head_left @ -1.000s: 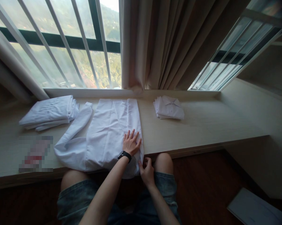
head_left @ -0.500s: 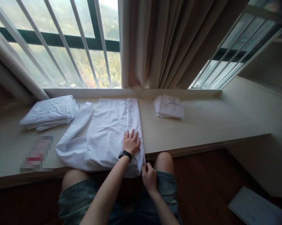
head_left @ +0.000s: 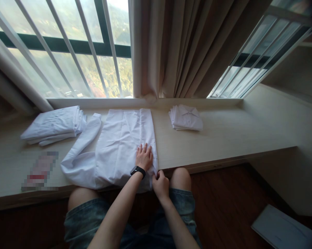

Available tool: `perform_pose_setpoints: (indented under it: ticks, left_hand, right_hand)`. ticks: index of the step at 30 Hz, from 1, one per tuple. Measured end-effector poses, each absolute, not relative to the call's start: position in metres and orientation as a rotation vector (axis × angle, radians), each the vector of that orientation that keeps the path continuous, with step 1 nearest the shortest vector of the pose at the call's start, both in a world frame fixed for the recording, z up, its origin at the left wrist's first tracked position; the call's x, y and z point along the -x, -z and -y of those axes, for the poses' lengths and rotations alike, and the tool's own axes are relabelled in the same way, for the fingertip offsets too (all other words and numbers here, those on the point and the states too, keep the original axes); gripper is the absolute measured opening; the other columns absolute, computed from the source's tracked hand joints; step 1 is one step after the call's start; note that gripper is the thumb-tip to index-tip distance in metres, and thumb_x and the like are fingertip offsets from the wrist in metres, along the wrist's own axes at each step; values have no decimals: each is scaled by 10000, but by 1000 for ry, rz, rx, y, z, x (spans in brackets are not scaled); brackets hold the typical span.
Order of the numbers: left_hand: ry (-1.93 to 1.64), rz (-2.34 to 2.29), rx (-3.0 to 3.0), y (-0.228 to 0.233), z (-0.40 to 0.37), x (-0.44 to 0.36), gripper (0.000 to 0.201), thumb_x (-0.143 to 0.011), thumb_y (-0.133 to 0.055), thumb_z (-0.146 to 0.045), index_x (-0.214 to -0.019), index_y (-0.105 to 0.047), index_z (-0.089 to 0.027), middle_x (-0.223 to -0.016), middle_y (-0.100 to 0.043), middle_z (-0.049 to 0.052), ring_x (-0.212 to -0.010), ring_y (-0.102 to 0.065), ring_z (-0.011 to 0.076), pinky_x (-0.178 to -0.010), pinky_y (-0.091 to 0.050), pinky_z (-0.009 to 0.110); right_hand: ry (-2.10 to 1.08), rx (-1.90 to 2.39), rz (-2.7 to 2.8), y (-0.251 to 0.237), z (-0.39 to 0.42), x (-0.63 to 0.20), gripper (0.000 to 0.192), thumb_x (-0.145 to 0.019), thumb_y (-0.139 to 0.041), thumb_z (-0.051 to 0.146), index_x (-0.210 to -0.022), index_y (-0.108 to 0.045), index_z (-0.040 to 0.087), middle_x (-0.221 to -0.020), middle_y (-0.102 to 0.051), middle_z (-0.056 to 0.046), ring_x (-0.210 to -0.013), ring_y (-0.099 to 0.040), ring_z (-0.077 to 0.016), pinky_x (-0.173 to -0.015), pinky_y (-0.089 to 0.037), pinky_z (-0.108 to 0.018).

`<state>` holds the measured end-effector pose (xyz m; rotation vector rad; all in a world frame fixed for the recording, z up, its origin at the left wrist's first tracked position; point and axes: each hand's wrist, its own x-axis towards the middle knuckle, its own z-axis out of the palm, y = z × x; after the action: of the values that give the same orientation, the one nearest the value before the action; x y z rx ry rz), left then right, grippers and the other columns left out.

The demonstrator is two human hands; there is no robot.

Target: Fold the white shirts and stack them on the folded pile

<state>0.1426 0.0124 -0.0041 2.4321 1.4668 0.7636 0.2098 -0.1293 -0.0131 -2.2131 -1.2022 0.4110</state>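
The white shirt lies at the desk's front edge. Left hand presses flat, fingers spread; right hand seemingly pinches the hem. Keep the fold edge straight and taut.

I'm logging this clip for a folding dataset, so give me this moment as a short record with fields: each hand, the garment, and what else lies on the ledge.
left hand: left hand pressed flat on the white shirt, watch on the wrist
right hand: right hand pinches the shirt's near right corner at the ledge edge
shirt: spread flat, right side folded in, one sleeve out to the left
left of shirt: loose stack of white garments
right of shirt: small folded stack
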Motion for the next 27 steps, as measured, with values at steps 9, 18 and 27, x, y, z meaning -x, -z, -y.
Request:
perform_pose_setpoints:
  ticks: [9,18,27]
  left_hand:
    - [-832,-1509,-2371,8,-14,-143,420,-961,-444,-285,-1338,-601,-188,-1512,-487,119,-1468,-308,371,-1179,-287,578]
    - [-952,-1634,-2303,0,-12,-141,403,-945,-486,-321,-1316,-617,-230,-1450,-512,118,-1307,-484,325,-1106,-376,497]
    - [-673,-1624,-2047,-15,-15,-137,380,-987,-429,-372,-1302,-579,-219,-813,-708,54,-799,-683,226,-810,-480,332]
  right_hand:
    - [-377,2461,1446,0,145,-222,408,-999,-426,366,-742,-690,193,-733,-725,-133,-643,-669,-219,-579,-318,-280]
    - [-219,2436,1358,-12,121,-219,253,-969,-503,379,-898,-665,197,-852,-734,-84,-665,-650,-186,-591,-322,-264]
    - [-188,2451,1360,-19,112,-223,439,-1020,-381,381,-804,-721,208,-783,-744,-118,-620,-638,-192,-597,-308,-273]
